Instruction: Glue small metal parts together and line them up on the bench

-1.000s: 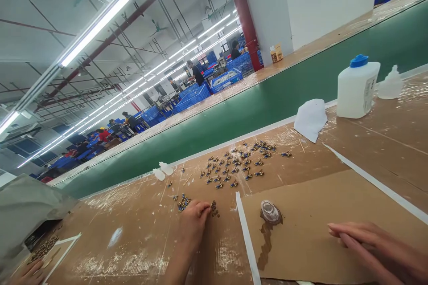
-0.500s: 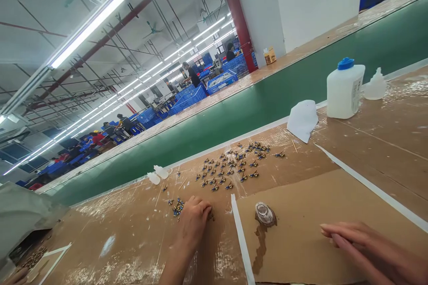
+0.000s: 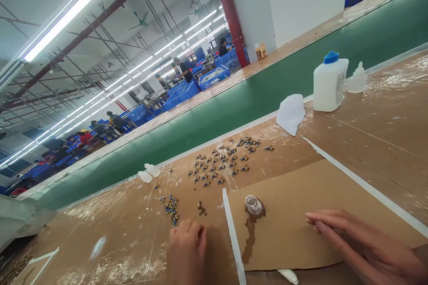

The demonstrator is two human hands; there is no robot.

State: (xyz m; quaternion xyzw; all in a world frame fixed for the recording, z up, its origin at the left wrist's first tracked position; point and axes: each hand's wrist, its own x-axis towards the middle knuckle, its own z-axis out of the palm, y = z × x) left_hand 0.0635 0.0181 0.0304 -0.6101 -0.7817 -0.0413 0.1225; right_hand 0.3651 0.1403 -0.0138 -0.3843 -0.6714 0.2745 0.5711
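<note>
My left hand (image 3: pixel 186 242) is low over the table with its fingers curled in. It is just below a cluster of small blue-and-gold figures (image 3: pixel 171 207) and a little heap of tiny brown pieces (image 3: pixel 202 208). Whatever its fingertips hold is hidden. Over the cardboard sheet (image 3: pixel 294 196), my right hand (image 3: pixel 351 236) pinches thumb against fingers; anything between them is too small to make out. A small round dish (image 3: pixel 254 205) sits on the cardboard, with a wet brown streak below it. More of the blue-and-gold figures (image 3: pixel 214 164) are spread out further back.
A white jug with a blue cap (image 3: pixel 329 84) and a small squeeze bottle (image 3: pixel 357 79) stand back right, beside white paper (image 3: pixel 290 113). Two small bottles (image 3: pixel 149 172) lie at the left. A green conveyor belt (image 3: pixel 214 111) runs behind; co-workers (image 3: pixel 183 70) are in the distance.
My left hand has drawn back toward me from the heap of brown pieces, which now shows fully. My right hand keeps its pinch over the cardboard. The whole view has shifted slightly.
</note>
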